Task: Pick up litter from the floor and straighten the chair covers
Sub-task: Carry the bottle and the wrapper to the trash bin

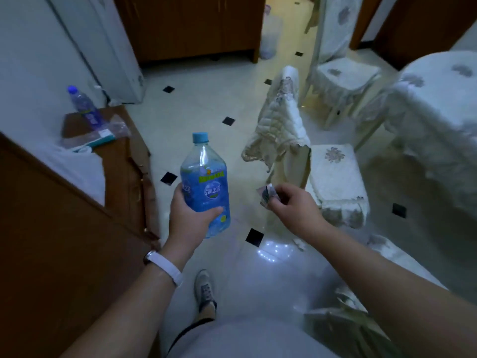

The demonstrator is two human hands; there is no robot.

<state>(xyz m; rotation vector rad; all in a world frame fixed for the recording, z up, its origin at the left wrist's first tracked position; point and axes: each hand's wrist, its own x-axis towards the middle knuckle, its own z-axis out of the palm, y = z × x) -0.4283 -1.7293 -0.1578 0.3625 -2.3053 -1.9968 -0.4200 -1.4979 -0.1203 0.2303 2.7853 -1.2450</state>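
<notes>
My left hand (191,218) grips an empty clear plastic bottle (204,182) with a blue label and light blue cap, held upright at the centre of the view. My right hand (293,205) pinches a small crumpled wrapper (268,195) between thumb and fingers. Just beyond the wrapper stands a chair whose quilted back cover (280,125) hangs rumpled and slipped to one side. Its seat cover (335,174) with a flower motif lies flat. A small white scrap (299,244) lies on the glossy tiled floor below my right wrist.
A brown cabinet (124,161) on the left carries another bottle (86,107) and a plastic packet (103,134). A covered table (438,120) fills the right, a second covered chair (343,73) behind. A clear bag (269,37) stands far back. Another chair cover (346,321) shows at bottom right.
</notes>
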